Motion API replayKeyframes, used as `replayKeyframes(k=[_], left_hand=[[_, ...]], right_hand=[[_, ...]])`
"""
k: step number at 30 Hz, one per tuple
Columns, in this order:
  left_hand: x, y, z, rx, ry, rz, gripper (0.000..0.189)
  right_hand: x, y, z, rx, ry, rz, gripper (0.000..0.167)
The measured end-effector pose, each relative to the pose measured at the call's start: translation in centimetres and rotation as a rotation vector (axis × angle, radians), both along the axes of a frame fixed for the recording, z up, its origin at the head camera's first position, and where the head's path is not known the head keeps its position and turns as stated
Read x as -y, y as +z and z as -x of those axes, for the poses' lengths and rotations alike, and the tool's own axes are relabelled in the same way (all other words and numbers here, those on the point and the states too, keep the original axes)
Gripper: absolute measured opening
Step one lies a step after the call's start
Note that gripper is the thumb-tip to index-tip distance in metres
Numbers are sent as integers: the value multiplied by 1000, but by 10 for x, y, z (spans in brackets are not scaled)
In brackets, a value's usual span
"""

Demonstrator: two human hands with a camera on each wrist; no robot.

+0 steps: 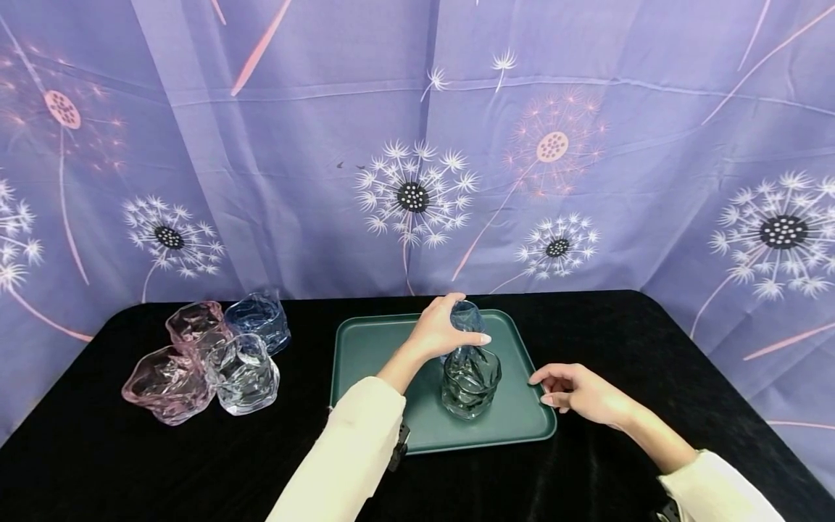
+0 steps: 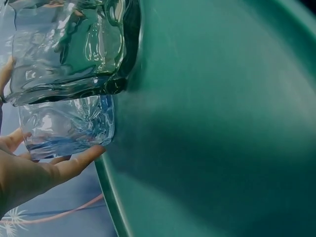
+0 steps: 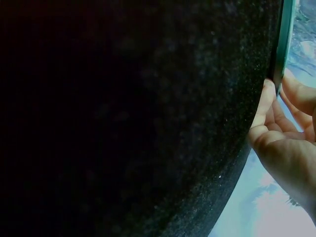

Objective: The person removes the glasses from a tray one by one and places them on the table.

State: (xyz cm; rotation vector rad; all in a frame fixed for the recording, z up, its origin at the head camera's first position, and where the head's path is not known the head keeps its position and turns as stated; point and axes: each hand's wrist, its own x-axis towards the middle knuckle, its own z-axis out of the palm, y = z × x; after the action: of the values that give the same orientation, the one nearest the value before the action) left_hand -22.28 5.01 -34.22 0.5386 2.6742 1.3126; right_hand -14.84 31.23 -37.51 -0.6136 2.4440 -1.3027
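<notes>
My left hand (image 1: 440,330) reaches over the green tray (image 1: 375,341) and grips a clear blue glass (image 1: 467,317). In the left wrist view the fingers lie along the side of the blue glass (image 2: 74,131), with its base at the tray surface. A dark green-grey glass (image 1: 471,384) stands on the tray in front of the blue one and partly hides it. My right hand (image 1: 583,391) pinches the tray's right rim; in the right wrist view thumb and fingers (image 3: 266,101) meet at the green edge (image 3: 284,47).
To the left on the black-covered table (image 1: 313,464) stand two pink glasses (image 1: 171,384), a blue glass (image 1: 257,322) and a colourless glass (image 1: 243,377), close together. A purple curtain with dandelion prints (image 1: 326,145) hangs behind the table.
</notes>
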Motion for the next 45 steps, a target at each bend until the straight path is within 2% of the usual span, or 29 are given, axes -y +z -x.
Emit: replayKeyframes(k=[4,13,36,45], left_hand=[[-1,-1,0,31,31,-14,81],[-3,-5,2,46,65,-54,81],[1,-9,1,16,101,-78,77],[4,-5,0,46,107,-92,77]], right_hand=[[0,1,0,2,0,-4,25],[-1,1,0,20,-3,-6,26],[0,0,-1,1,-1,7,24],[1,0,-1,-4,6,20,25]])
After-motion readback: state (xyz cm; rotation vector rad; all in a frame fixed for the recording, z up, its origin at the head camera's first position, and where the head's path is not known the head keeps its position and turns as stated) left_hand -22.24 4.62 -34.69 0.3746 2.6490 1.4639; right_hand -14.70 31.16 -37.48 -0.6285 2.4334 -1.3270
